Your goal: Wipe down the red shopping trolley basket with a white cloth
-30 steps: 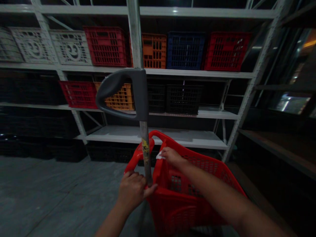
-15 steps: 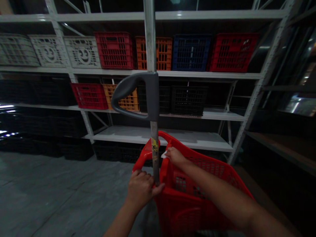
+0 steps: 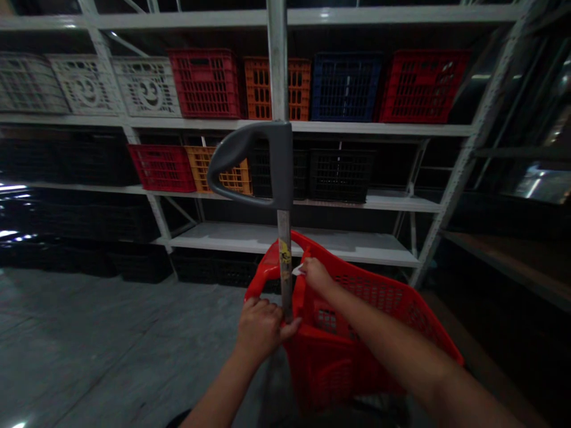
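Note:
A red plastic shopping cart [image 3: 321,362] with perforated basket walls stands in front of me. My left hand [image 3: 264,326] is closed around the near end of its red handle [image 3: 262,279], thumb stretched toward the basket. At the basket's handle-side edge, my right hand [image 3: 317,276] pinches a small white piece [image 3: 298,270], cloth or paper, against the red plastic. A metal pole [image 3: 280,65] with a grey loop grip [image 3: 282,166] and a yellow sticker [image 3: 284,252] rises upright between the hands, beside the handle. Its lower end is hidden near my left thumb.
White metal shelving [image 3: 379,128] spans the background. It carries red crates [image 3: 205,83], an orange crate [image 3: 298,89], a blue crate [image 3: 345,86], white crates [image 3: 149,89] and several black ones [image 3: 341,175]. Grey concrete floor [image 3: 89,345] lies to the left, a dark rack [image 3: 513,261] to the right.
The shelves sit slightly higher in view, and the pole and cart handle have shifted a little right. Both hands keep their hold; my right hand is slightly higher in view.

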{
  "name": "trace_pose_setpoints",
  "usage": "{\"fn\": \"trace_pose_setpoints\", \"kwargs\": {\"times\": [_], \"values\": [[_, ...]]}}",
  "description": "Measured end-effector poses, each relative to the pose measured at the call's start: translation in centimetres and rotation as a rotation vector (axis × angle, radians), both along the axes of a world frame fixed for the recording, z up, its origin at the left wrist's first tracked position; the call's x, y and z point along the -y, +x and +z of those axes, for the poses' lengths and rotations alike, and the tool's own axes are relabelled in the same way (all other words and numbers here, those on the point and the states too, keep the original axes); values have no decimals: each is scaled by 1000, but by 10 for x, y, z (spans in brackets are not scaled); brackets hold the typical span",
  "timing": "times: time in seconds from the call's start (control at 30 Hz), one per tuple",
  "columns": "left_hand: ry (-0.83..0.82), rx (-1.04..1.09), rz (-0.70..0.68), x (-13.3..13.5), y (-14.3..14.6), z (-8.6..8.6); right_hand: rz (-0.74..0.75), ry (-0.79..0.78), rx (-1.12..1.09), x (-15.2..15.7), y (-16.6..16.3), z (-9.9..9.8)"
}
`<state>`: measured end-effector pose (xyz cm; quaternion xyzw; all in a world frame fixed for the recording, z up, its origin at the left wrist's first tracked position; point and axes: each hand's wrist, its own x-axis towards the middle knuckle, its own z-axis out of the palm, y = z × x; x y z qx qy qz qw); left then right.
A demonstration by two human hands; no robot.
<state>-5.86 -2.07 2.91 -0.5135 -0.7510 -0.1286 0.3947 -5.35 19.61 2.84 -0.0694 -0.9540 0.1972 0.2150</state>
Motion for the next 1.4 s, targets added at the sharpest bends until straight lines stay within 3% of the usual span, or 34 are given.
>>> {"fn": "trace_pose_setpoints", "kwargs": {"times": [0.13,0.23,0.4,0.5,0.67,0.83,0.97,1.2,1.27,1.4], "values": [[-4,-2,-5,-4,-5,-1,118,52,-1,29,36,-20],[-3,-5,-14,-7,-6,0,200,54,-34,34,44,-18],[19,3,-17,-13,-6,5,-31,-20,-26,22,22,-2],[9,-1,-22,-16,-9,7,-55,-28,-36,22,20,-3],[-32,-38,-22,-20,-19,5,51,-86,-13,27,56,-6],[-62,-32,-15,-27,-27,4,13,-221,-148,51,86,0],[-54,-20,-16,-30,-31,7,-82,-154,-131,64,100,-14],[-44,-82,30,-30,-39,9,-349,-190,-66,18,161,-53],[-43,-98,43,-31,-40,9,-338,-218,-96,22,158,-51],[-60,-107,45,-34,-43,11,-271,-212,-189,55,118,-35]]}}
